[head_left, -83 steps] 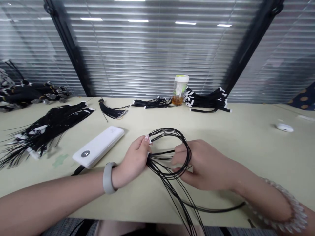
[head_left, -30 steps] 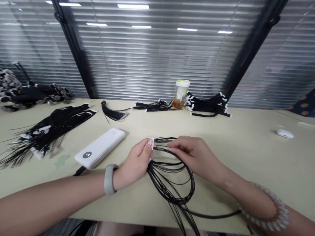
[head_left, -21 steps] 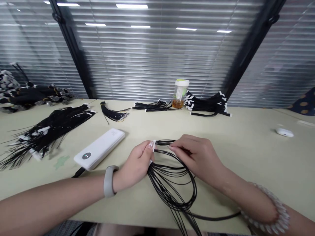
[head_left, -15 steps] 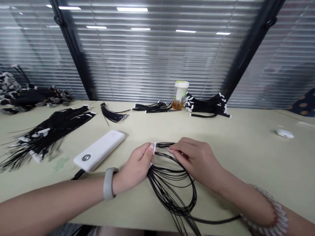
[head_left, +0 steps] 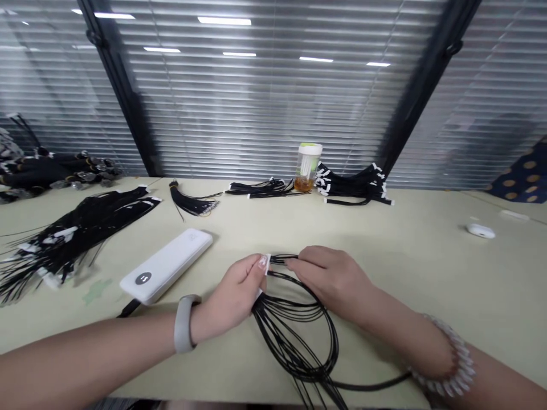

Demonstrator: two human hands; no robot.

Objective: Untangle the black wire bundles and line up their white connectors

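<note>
My left hand (head_left: pixel 234 296) is closed on a white connector (head_left: pixel 268 264), its thumb pressed on top. From the connector a bundle of thin black wires (head_left: pixel 294 364) loops to the right and hangs down toward the table's front edge. Just right of the connector, my right hand (head_left: pixel 331 279) is closed, finger and thumb pinching the short upper wires where they run into it. The wire ends inside that pinch are hidden by the fingers. A thicker black cable (head_left: pixel 371 386) leads from the loop toward my right wrist.
A white power bank (head_left: pixel 166 266) with a black cable lies left of my hands. Black wire harnesses (head_left: pixel 81 228) pile up farther left. Along the back stand a jar (head_left: pixel 308 165) with amber liquid and more cable bundles (head_left: pixel 356 183). A white earbud case (head_left: pixel 481 230) lies at right.
The view has shifted slightly to the right. My right hand has moved a little closer to the connector along the upper wires; my left hand keeps its hold.
</note>
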